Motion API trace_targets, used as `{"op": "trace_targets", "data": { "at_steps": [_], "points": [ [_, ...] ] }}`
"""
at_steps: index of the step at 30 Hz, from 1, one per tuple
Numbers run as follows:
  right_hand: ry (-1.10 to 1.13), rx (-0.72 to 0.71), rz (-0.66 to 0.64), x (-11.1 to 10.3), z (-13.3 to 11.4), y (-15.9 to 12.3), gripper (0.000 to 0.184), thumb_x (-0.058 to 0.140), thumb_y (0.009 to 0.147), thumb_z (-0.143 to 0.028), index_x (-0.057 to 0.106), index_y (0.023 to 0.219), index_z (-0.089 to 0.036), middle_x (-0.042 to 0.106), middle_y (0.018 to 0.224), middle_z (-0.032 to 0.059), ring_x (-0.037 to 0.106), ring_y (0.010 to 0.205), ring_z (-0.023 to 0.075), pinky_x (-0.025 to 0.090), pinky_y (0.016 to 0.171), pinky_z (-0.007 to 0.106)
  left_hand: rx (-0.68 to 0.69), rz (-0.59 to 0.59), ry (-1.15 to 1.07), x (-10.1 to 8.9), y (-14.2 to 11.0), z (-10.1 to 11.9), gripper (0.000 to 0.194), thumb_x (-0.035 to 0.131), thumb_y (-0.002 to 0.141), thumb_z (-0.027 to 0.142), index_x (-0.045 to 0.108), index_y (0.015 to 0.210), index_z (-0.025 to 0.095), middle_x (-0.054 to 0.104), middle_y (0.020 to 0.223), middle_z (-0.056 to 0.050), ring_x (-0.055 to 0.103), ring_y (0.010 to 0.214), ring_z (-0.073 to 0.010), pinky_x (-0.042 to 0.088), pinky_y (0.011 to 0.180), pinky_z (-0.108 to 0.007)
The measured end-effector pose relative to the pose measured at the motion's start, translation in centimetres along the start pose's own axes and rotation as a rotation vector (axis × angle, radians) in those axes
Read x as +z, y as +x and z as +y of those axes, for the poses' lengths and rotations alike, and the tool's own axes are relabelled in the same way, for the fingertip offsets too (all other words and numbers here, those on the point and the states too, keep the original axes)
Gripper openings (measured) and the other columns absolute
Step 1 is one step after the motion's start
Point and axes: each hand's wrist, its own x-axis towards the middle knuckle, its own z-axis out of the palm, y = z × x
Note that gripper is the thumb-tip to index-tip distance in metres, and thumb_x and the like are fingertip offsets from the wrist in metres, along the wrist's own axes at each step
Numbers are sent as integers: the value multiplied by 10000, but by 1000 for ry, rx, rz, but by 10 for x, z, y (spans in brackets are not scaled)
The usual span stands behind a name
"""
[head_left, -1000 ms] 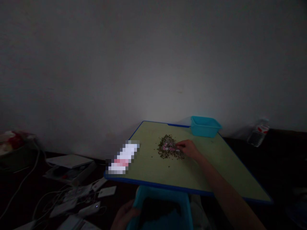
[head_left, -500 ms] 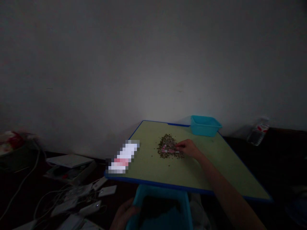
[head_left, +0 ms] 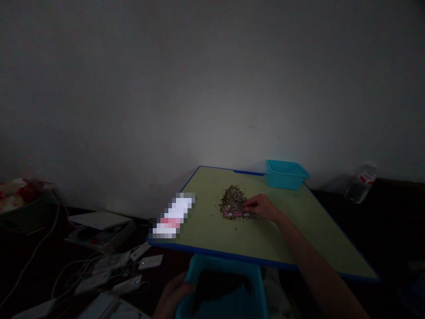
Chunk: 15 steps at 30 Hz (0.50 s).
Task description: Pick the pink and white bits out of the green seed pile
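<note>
Right hand (head_left: 262, 207), fingertips pinched together beside the pile (head_left: 233, 195) for fine contact; left hand (head_left: 172, 294), clamped on the lower blue bin (head_left: 260, 288), apparently steadying it.

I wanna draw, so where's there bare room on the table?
The pale green, blue-rimmed table looks bare between the right forearm and right rim, and in its far left corner. Crowded: mid-table, where the right hand is at the small brown grains.

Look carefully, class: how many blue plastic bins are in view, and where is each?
2. One bin sits at the far right corner of the table; the other bin is below the near edge, with the left hand at its side.
</note>
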Motion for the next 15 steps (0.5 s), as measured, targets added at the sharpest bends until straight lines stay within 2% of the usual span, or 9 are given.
{"op": "trace_targets", "data": {
  "at_steps": [4,9,15],
  "points": [
    [0,-4,-26,-2,-5,-2,247,593,695,-325,717,845,-172,632,595,-3,510,522,106,351,494,193,7,-67,6,-1,2,0,247,653,511,227,699,738,140,695,542,-36,599,506,-236,441,492,-318],
    [11,-3,-44,-3,-9,-3,261,595,687,-334,717,844,-165,629,585,-2,502,513,105,347,495,197,8,-55,5,0,3,0,223,668,478,218,698,682,133,660,477,-29,568,460,-214,413,458,-297],
    [70,-17,-102,-4,-13,-5,260,592,688,-340,717,829,-161,644,605,1,519,517,105,373,511,194,7,-102,-20,-2,2,-2,253,647,521,241,697,748,141,676,520,-31,582,473,-217,437,485,-313]
  ]
}}
